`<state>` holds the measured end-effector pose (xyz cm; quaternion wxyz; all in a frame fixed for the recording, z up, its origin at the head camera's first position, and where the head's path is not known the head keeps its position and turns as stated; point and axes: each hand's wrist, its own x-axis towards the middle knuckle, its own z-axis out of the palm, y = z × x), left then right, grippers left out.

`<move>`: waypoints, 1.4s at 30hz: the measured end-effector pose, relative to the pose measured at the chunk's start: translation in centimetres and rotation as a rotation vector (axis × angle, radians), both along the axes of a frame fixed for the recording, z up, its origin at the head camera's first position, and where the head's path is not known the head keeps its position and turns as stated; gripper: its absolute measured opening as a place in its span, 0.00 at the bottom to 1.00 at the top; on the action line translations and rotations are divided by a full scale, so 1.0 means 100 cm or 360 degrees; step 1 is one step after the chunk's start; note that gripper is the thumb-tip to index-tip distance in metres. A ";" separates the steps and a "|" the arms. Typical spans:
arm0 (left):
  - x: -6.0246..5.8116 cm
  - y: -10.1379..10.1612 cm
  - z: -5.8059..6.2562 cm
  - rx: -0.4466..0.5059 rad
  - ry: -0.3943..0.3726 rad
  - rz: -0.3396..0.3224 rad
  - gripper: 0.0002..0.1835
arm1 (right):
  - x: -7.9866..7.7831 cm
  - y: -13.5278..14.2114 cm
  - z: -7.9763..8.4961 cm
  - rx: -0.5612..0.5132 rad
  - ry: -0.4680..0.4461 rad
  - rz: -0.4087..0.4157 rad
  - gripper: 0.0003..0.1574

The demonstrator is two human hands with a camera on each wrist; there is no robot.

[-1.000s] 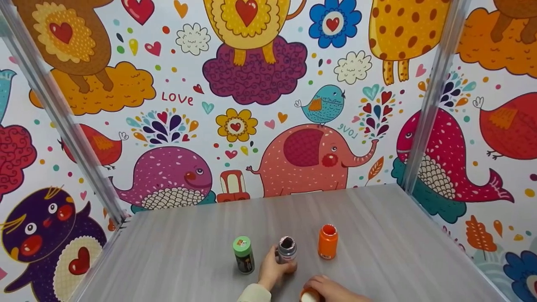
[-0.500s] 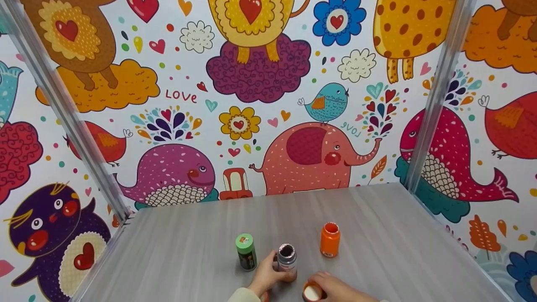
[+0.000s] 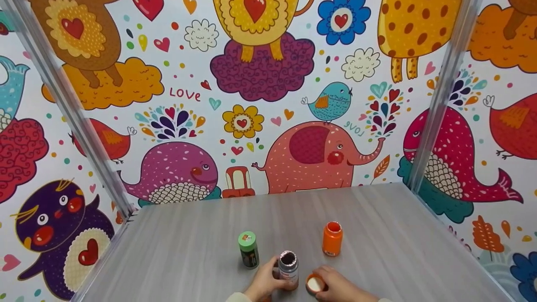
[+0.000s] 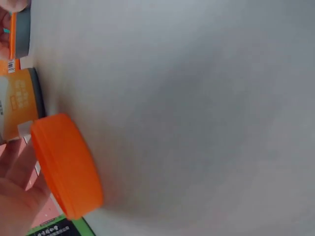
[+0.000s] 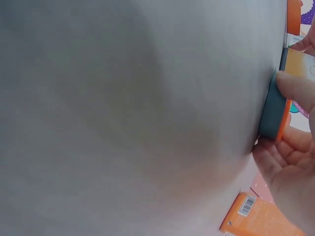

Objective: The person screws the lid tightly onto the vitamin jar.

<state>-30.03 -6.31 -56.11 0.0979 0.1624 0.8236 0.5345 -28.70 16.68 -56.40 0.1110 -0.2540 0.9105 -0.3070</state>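
My left hand (image 3: 263, 280) grips a grey bottle (image 3: 288, 270) with an orange lower label, thumb in front and fingers behind. The bottle stands upright, its uncapped mouth dark inside. To its right, my right hand (image 3: 340, 286) holds a round lid (image 3: 315, 284) with its pale inner side facing up. In the right wrist view this lid (image 5: 272, 110) shows a dark grey side and an orange edge, low against the table, with the thumb on it. A plain orange lid (image 4: 74, 167) lies near my left hand in the left wrist view, mostly hidden from the head view.
An open orange bottle (image 3: 332, 239) stands upright behind my right hand. A dark container with a green lid (image 3: 248, 250) stands left of the grey bottle. The grey table (image 3: 188, 247) meets brightly printed walls at the back and sides.
My left hand has brought the grey bottle nearer to me. The right hand, with its lid, has moved slightly forward, closer to the bottle. The head view has shifted a little.
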 end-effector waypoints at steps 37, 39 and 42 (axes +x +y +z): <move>0.004 -0.007 -0.006 -0.0147 0.0032 -0.0076 0.30 | -0.015 -0.011 0.056 -0.0222 0.0405 -0.0065 0.31; 0.004 -0.006 -0.006 -0.0150 0.0052 -0.0083 0.27 | -0.014 -0.012 0.058 -0.0205 0.0401 -0.0043 0.31; 0.004 -0.005 -0.007 -0.0149 0.0027 -0.0064 0.24 | -0.013 -0.013 0.061 -0.0161 0.0460 -0.0010 0.29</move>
